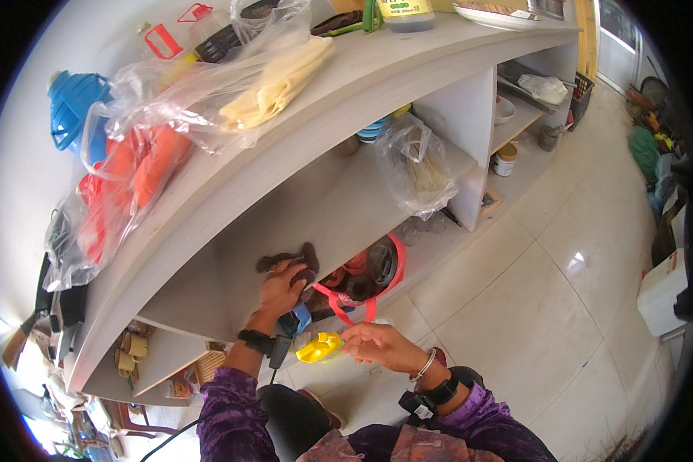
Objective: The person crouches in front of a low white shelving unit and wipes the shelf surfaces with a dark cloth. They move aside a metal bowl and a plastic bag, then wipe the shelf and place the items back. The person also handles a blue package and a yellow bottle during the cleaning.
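My left hand (280,289) presses a crumpled dark brown cloth (305,260) against the middle shelf board (335,216) of a pale wooden cabinet. Part of the cloth sticks out past my fingers. My right hand (384,348) hangs lower, in front of the cabinet, with its fingers bent. Beside its fingertips is a yellow plastic bottle top with a handle (319,347); whether the fingers grip it cannot be made out. Below the shelf edge sits a red-rimmed bag (401,260) with dark items inside.
A clear plastic bag holding a straw brush (424,173) lies on the shelf near the divider (474,190). Plastic bags (167,110), a yellow cloth (277,86) and a blue jug (78,110) crowd the cabinet top. Cups (134,345) stand in the left compartment. A white container (664,294) stands at right.
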The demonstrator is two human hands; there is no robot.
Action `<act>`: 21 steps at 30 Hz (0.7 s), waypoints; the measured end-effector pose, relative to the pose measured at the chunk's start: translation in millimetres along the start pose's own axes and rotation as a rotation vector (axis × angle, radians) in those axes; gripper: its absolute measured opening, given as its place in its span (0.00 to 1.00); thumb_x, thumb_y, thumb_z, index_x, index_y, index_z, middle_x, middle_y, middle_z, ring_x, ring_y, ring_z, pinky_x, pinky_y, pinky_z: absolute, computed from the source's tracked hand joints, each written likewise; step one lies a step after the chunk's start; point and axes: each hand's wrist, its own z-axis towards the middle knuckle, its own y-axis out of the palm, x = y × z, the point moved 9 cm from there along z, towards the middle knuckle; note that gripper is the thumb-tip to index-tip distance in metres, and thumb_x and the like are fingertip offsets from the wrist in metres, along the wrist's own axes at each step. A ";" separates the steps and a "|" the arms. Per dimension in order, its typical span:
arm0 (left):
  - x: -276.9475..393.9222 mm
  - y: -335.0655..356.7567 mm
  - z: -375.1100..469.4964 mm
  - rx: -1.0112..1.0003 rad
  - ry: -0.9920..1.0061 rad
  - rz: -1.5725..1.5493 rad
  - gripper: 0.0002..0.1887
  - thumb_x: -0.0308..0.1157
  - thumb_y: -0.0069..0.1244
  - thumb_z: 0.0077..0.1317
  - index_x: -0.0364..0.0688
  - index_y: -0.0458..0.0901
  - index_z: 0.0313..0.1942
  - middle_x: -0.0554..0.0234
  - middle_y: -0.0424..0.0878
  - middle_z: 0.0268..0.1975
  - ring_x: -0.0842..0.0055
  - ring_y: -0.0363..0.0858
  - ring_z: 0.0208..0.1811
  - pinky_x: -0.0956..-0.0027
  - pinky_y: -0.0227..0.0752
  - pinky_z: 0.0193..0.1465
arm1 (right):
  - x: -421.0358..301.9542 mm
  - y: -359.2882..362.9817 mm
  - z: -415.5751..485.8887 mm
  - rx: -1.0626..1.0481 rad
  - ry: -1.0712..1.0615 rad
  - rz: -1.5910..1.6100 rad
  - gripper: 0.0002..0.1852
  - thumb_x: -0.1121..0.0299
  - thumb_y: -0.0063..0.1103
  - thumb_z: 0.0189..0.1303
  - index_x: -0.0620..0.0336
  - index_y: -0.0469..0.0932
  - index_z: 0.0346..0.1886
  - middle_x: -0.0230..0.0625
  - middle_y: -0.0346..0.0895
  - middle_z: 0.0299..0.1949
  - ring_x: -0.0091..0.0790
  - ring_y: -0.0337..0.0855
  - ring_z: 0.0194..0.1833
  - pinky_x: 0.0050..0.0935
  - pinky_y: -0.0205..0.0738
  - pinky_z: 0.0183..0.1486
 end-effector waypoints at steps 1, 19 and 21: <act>7.2 5.8 11.2 0.005 0.032 0.006 0.21 0.37 0.55 0.61 0.52 0.79 0.56 0.51 0.73 0.61 0.52 0.72 0.62 0.57 0.66 0.65 | 0.9 1.2 1.9 -0.015 -0.001 -0.002 0.19 0.64 0.58 0.69 0.63 0.71 0.57 0.33 0.80 0.40 0.21 0.78 0.38 0.21 0.73 0.41; 38.3 66.1 208.6 0.053 0.044 0.002 0.19 0.38 0.56 0.60 0.50 0.81 0.52 0.54 0.76 0.54 0.50 0.74 0.56 0.51 0.71 0.57 | 1.8 -18.9 17.9 0.059 -0.040 -0.005 0.17 0.65 0.55 0.71 0.66 0.70 0.55 0.34 0.78 0.41 0.22 0.77 0.39 0.22 0.73 0.44; 45.1 58.1 190.7 0.055 0.106 0.037 0.19 0.38 0.56 0.60 0.50 0.81 0.52 0.54 0.76 0.54 0.50 0.74 0.56 0.52 0.71 0.57 | 2.7 -17.9 17.8 0.059 -0.039 -0.019 0.16 0.65 0.55 0.71 0.65 0.71 0.55 0.33 0.78 0.40 0.22 0.77 0.39 0.22 0.73 0.42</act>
